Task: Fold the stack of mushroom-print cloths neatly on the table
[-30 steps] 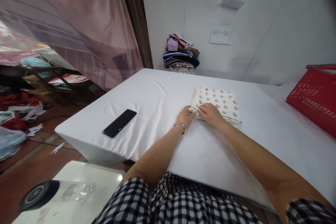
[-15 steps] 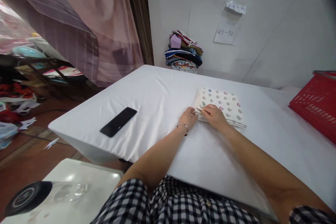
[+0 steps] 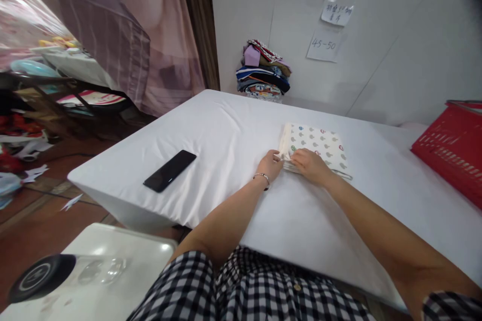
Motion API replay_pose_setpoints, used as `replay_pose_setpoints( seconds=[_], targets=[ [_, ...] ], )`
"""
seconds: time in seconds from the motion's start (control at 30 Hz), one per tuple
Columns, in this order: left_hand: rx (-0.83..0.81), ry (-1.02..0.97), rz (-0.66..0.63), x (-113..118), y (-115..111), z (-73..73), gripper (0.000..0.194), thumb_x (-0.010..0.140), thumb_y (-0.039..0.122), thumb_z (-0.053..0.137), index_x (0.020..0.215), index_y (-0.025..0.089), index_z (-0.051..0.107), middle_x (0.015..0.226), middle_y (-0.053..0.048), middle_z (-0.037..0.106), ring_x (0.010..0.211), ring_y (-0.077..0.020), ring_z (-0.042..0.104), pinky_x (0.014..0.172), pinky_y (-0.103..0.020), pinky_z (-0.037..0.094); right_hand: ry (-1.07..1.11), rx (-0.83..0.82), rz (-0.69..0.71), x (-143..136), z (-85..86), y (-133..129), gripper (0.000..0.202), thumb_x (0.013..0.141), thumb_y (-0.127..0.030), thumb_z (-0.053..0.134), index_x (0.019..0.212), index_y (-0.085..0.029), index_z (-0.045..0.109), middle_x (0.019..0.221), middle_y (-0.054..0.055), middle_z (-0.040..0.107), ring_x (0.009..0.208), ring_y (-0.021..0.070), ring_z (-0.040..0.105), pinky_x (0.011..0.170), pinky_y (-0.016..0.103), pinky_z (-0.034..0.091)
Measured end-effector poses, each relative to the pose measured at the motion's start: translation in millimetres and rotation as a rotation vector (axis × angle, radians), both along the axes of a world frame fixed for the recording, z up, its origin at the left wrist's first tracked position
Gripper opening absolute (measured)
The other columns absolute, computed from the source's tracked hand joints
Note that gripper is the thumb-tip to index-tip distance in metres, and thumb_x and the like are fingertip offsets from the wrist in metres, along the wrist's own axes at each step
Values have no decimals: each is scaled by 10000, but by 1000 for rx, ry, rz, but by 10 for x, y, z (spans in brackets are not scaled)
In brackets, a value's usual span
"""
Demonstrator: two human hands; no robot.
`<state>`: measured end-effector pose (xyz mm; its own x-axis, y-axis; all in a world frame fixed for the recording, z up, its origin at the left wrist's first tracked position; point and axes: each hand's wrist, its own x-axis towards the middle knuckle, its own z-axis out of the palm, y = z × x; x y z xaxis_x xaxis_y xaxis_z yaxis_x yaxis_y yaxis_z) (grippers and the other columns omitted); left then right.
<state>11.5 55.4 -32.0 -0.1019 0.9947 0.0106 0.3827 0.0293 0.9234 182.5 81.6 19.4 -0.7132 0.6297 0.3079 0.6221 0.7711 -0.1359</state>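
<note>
A folded cream cloth (image 3: 318, 143) printed with small grey, red, blue and green motifs lies flat on the white-covered table (image 3: 226, 145). At its near left corner, my left hand (image 3: 270, 164) pinches the edge, with a bracelet on the wrist. Just to the right, my right hand (image 3: 309, 165) has its fingers closed on the same near edge, covering part of the print. The cloth's layers show along its near right side. Whether it is a garment or a plain piece of fabric, I cannot tell.
A black phone (image 3: 170, 170) lies on the table's left part. Against the wall stands a stack of folded clothes (image 3: 263, 72). A red basket (image 3: 452, 145) sits at the right edge. Below left, a clear bottle with a black cap (image 3: 43, 278) lies on a white stool (image 3: 124, 271).
My fingers have shifted slightly at the cloth's near left corner, and the edge there lies flatter. The upper paper on the wall has swung down, showing its writing.
</note>
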Motion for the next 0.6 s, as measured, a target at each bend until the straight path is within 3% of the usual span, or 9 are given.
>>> replay_pose_setpoints(
  seconds=[0.17, 0.37, 0.47, 0.6],
  targets=[
    [12, -66, 18, -7, 10, 2, 328, 789, 222, 545, 1115, 215, 506, 849, 11, 658, 664, -94, 595, 654, -216, 455, -107, 27, 5, -60, -28, -24, 224, 891, -220, 433, 770, -190, 619, 802, 79, 576, 785, 212, 505, 698, 318, 377],
    [7, -17, -4, -14, -6, 45, 370, 814, 443, 549, 1124, 241, 563, 854, 6, 666, 633, -96, 592, 631, -213, 451, -99, 70, 39, -55, -60, -44, 235, 895, -224, 419, 776, -162, 612, 785, 89, 572, 750, 209, 497, 706, 341, 385],
    [-4, 74, -19, -11, 11, 54, 341, 812, 371, 563, 1131, 255, 595, 862, 5, 671, 687, -110, 602, 661, -216, 454, -43, 63, 73, 14, -93, -107, 194, 879, -203, 439, 962, -165, 610, 886, 103, 603, 834, 232, 529, 760, 378, 407],
    [-1, 125, -16, -14, 36, 68, 395, 823, 314, 539, 1214, 265, 566, 868, 10, 677, 727, -116, 609, 703, -221, 457, 90, 42, 105, 256, -149, -238, 329, 889, -200, 424, 1209, -217, 499, 1113, 97, 600, 1020, 243, 535, 852, 425, 433]
  ],
)
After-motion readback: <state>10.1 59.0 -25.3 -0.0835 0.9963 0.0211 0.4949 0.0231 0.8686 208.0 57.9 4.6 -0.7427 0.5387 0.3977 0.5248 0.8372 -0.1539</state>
